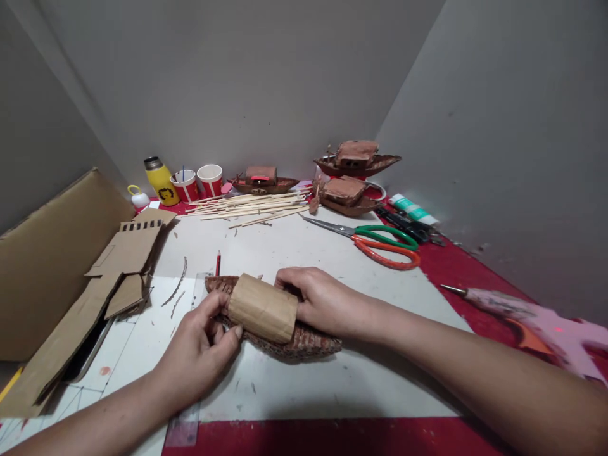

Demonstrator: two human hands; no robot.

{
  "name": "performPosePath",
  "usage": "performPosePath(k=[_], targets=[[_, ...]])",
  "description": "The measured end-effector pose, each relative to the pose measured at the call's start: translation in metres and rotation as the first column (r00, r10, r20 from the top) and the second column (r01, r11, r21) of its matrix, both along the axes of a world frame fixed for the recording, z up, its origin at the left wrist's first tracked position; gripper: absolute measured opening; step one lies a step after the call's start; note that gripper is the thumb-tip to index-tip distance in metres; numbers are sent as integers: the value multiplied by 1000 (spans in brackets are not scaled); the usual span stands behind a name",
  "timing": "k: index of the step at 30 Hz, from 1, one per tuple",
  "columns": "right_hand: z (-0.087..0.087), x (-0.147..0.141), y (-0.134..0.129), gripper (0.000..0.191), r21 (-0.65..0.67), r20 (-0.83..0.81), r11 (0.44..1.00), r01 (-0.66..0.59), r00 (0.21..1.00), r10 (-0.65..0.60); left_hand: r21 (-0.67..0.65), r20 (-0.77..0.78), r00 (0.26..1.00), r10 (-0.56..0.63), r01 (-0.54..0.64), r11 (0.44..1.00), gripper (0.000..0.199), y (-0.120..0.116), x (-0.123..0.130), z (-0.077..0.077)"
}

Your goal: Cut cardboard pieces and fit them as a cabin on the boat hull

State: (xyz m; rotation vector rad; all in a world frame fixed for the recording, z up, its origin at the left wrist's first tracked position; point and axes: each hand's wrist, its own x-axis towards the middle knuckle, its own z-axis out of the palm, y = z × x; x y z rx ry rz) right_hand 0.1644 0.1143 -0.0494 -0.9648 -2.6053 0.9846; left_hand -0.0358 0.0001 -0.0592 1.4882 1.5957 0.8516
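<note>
Over the white sheet [403, 380], your left hand [209, 335] clasped the model boat [318, 342] and your right hand [325, 301] gripped one end of its brown cover [263, 307], seemingly to steady it on top, though that grip was partly hidden.

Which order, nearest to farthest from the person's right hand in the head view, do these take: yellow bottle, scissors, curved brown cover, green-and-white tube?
From the right hand:
1. Curved brown cover: right at the hand, on its left.
2. Scissors: beyond the hand, toward the right.
3. Green-and-white tube: farther back, right side.
4. Yellow bottle: far back, left side.
</note>
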Motion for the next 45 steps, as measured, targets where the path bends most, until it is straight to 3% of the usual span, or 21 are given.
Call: performPosePath(k=[3,9,12,15,18,25,30,33,38,45], targets=[[-1,-1,0,15,-2,-16,1000,-4,1000,4,-19,37,999,-7,8,1000,14,-3,1,-1],[0,2,1,13,14,-7,999,-40,999,41,-65,23,999,-26,27,998,44,-10,0,-14],[-2,5,4,42,26,-35,998,-64,997,65,1,-41,999,-22,22,1000,43,-12,-1,-21],[-6,8,7,65,54,-128,981,-185,973,191,53,-92,995,-37,42,998,47,-13,-1,-24],[-7,8,9,59,59,-168,961,-269,947,275,100,-111,993,-44,55,993,49,-13,0,-25],[-4,4,8,58,-34,-136,976,-214,969,208,57,-63,998,2,2,998,47,-14,2,-25],[-2,3,9,50,-84,-143,972,-221,968,208,60,15,1000,6,-7,998,70,-14,6,-19],[1,3,9,47,-69,-128,972,-225,968,215,128,-73,997,-27,36,991,75,-14,4,-20],[-1,5,9,54,-21,-73,975,-221,973,219,252,-215,976,-34,89,964,60,-14,-2,-26],[-7,9,12,62,37,-91,969,-244,965,247,284,-324,945,-44,142,948,53,-14,-4,-27]])
